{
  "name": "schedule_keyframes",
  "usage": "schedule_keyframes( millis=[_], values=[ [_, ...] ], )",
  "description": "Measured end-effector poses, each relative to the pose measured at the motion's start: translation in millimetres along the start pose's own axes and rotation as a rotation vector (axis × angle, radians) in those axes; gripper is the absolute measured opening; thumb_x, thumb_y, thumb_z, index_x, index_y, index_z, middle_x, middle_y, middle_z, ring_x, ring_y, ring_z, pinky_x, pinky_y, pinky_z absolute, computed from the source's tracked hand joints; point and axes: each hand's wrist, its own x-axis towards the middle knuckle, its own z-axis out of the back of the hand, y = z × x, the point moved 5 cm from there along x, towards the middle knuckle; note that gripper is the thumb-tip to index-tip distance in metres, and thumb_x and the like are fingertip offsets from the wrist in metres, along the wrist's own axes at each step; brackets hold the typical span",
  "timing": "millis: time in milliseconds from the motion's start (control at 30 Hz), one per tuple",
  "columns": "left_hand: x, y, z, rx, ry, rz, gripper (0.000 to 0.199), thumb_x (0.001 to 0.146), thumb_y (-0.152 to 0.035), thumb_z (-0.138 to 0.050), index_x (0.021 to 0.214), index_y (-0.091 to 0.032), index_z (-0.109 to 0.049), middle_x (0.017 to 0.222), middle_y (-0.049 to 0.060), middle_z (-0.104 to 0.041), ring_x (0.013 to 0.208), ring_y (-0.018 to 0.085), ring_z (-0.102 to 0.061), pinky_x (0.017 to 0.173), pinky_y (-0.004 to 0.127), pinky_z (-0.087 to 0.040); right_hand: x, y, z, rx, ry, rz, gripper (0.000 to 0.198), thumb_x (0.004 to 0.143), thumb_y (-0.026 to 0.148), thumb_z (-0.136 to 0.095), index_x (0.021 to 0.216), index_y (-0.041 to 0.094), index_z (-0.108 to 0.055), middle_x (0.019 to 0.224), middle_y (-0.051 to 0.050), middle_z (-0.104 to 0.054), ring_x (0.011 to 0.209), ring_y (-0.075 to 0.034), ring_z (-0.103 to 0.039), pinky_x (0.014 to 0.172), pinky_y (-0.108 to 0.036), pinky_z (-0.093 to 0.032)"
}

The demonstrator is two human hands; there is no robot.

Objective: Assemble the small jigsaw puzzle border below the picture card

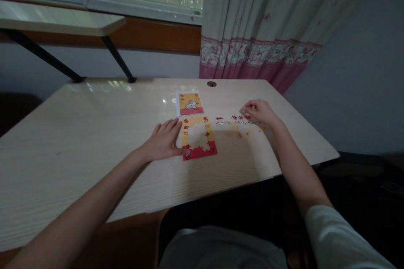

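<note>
A jigsaw puzzle (199, 152), yellow above and red below, lies on the table with a bare gap in its middle. My left hand (164, 141) rests at its left edge, fingers spread, the thumb on the lower left corner. Over the loose pieces on the right is my right hand (259, 111), its thumb and fingertips pinched together; what is between them, if anything, is too small to make out. Red puzzle pieces (219, 118) lie in the top row, with white pieces (223, 123) below and yellow pieces (229, 133) nearest me.
A picture card (190, 104) with a white animal lies just beyond the puzzle. The light wooden table (94, 151) has a round cable hole (211, 84) at the back. A raised shelf (63, 19) on black supports stands at the back left. A curtain (252, 29) hangs behind.
</note>
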Motion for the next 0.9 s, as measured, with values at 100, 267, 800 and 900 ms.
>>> schedule_keyframes(
  millis=[100,267,800,900],
  values=[
    [0,0,0,0.003,-0.011,-0.01,0.11,0.064,-0.081,-0.049,0.146,-0.012,-0.024,0.151,0.024,-0.022,0.136,0.043,-0.024,0.105,0.059,-0.022,-1,-34,9,-0.015,0.016,-0.122,0.025,0.077,0.031,-0.056,0.081,0.013,-0.073,0.073,-0.007,-0.068,0.062,-0.015,-0.051,0.062,-0.028,-0.034],
    [0,2,-2,0.014,0.017,0.006,0.112,0.065,-0.082,-0.047,0.145,-0.008,-0.023,0.151,0.026,-0.02,0.137,0.042,-0.022,0.106,0.059,-0.021,-12,-71,13,0.048,0.023,-0.242,0.029,0.076,0.035,-0.057,0.084,0.012,-0.072,0.066,-0.006,-0.064,0.055,-0.012,-0.045,0.054,-0.026,-0.033],
    [0,6,-4,0.063,0.03,0.013,0.109,0.068,-0.079,-0.046,0.147,-0.007,-0.02,0.152,0.023,-0.019,0.138,0.041,-0.021,0.108,0.058,-0.021,-10,-63,-20,0.331,0.245,-0.165,0.044,0.069,0.048,-0.066,0.093,0.012,-0.071,0.069,-0.004,-0.062,0.051,-0.009,-0.044,0.047,-0.023,-0.033],
    [0,6,-4,0.057,0.018,0.008,0.109,0.068,-0.079,-0.046,0.147,-0.009,-0.02,0.152,0.022,-0.02,0.137,0.041,-0.022,0.108,0.057,-0.021,-7,-60,-21,0.28,0.239,-0.119,0.042,0.068,0.048,-0.067,0.091,0.013,-0.073,0.071,-0.005,-0.063,0.053,-0.01,-0.045,0.049,-0.024,-0.033]
  ],
)
